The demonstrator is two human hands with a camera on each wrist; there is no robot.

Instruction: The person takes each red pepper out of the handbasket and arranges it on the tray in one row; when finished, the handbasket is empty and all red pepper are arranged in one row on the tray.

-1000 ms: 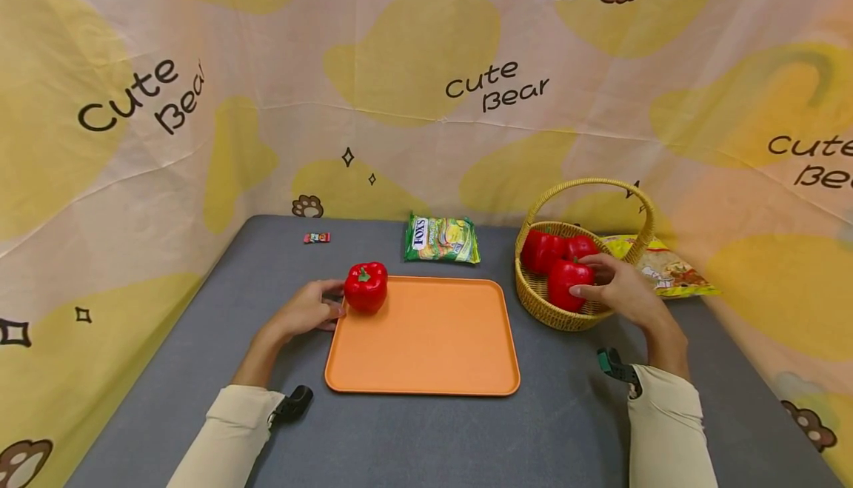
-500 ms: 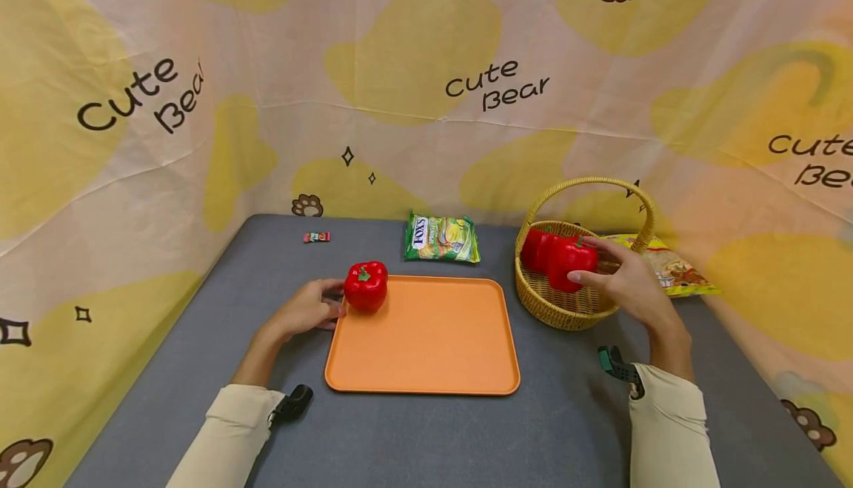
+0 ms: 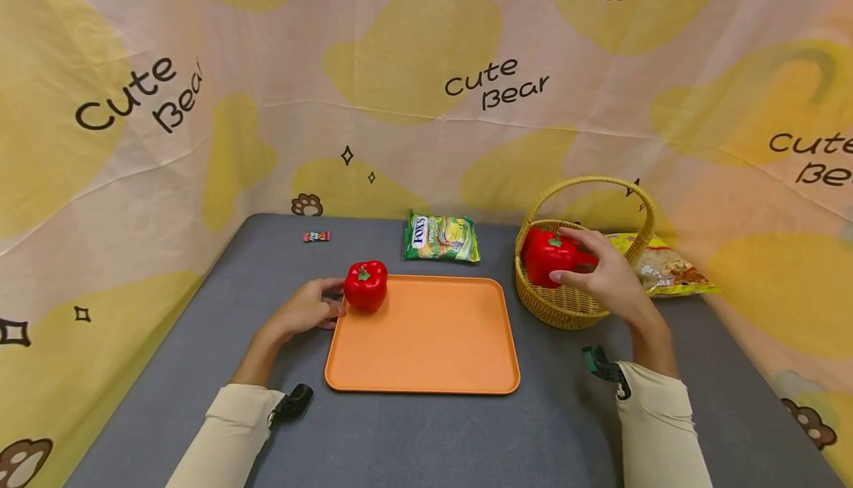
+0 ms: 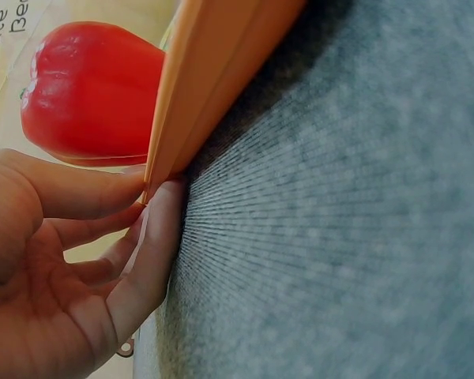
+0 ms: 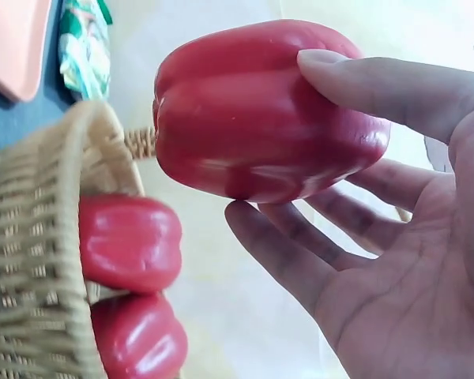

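My right hand grips a red bell pepper between thumb and fingers, over the wicker basket. In the right wrist view this bell pepper is raised above the basket rim, while two more red bell peppers lie inside. At the left edge of the orange tray, my left hand pinches the rim, its fingers on both sides of it in the left wrist view. Another red bell pepper stands upright on the tray's back left corner, stem up.
Behind the tray lies a green Fox's packet. A small red wrapped packet sits at the back left of the grey table. Partly behind the basket is a yellow food bag. The basket's tall handle arches over it.
My right hand has lifted a bell pepper from the front of the basket and carried it a little to the left. The left hand and the tray have stayed in place.
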